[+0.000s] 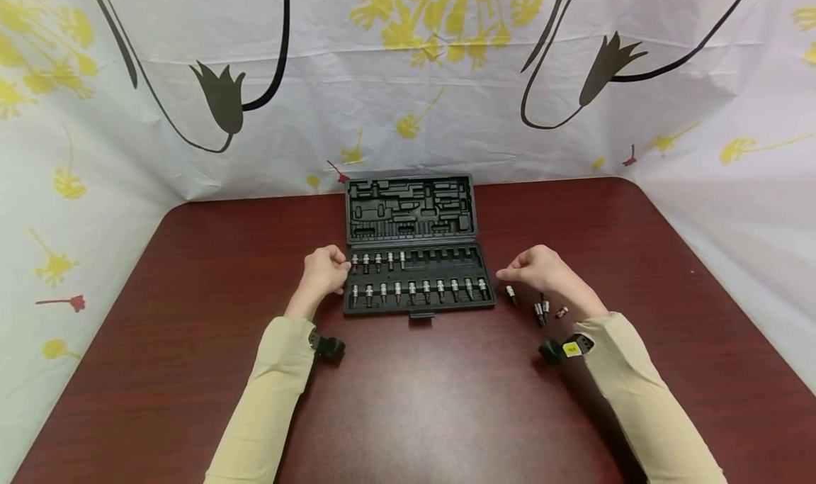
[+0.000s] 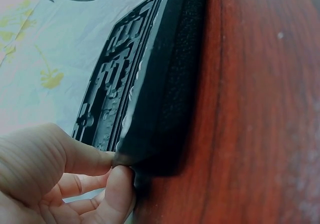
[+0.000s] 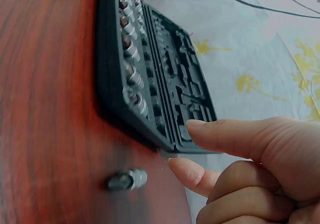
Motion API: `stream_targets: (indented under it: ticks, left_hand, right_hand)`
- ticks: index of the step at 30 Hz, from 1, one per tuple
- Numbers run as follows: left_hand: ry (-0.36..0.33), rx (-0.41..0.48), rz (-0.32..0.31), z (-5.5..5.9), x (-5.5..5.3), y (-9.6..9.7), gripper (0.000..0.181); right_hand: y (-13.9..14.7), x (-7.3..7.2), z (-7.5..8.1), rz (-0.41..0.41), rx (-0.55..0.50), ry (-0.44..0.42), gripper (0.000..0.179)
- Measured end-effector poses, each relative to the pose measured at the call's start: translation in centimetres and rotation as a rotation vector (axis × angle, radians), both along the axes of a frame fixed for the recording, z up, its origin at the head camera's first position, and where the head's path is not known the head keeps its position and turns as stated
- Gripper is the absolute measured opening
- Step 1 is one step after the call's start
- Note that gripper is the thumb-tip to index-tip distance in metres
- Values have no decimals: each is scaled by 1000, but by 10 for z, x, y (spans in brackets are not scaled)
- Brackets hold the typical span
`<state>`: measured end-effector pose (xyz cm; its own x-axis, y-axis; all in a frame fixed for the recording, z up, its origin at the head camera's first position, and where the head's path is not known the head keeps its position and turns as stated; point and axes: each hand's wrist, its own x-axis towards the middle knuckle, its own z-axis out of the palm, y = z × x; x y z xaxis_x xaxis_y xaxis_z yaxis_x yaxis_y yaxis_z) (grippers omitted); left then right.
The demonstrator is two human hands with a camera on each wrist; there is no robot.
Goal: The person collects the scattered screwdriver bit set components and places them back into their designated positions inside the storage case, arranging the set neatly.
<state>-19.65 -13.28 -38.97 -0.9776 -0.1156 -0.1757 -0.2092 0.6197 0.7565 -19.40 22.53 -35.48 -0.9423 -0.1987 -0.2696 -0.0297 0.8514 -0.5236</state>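
A black plastic socket case lies open at the middle of the table, its lid tipped back. Bit sockets fill the front row; the rear row holds several at its left, with bare slots to the right. My left hand grips the case's left edge, thumb at the rim in the left wrist view. Beside the right edge hovers my right hand, thumb and forefinger apart with nothing between them. Just below those fingertips a loose bit socket lies on the table.
More loose bit sockets lie on the dark red table under the right wrist. A latch juts from the case's front edge. White patterned sheeting hangs behind the table and at both sides.
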Motion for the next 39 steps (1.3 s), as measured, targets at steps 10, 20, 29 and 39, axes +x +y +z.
stream_targets:
  ticks: [10,20,29,39]
  left_hand:
    - [9,-4,-4,-1,0,-1,7]
    - [1,-12,-2,-1,0,-1,7]
    - [2,-18,-3,-1,-1,-1,7]
    - [-8,-12,-1,-1,0,0,8]
  right_hand:
    - [11,6,-4,29,-23,-10,25]
    - [9,5,-12,44,68,14,28]
    - [4,2,-16,46,88,13,26]
    - [4,-2,-14,-7,61,-36,25]
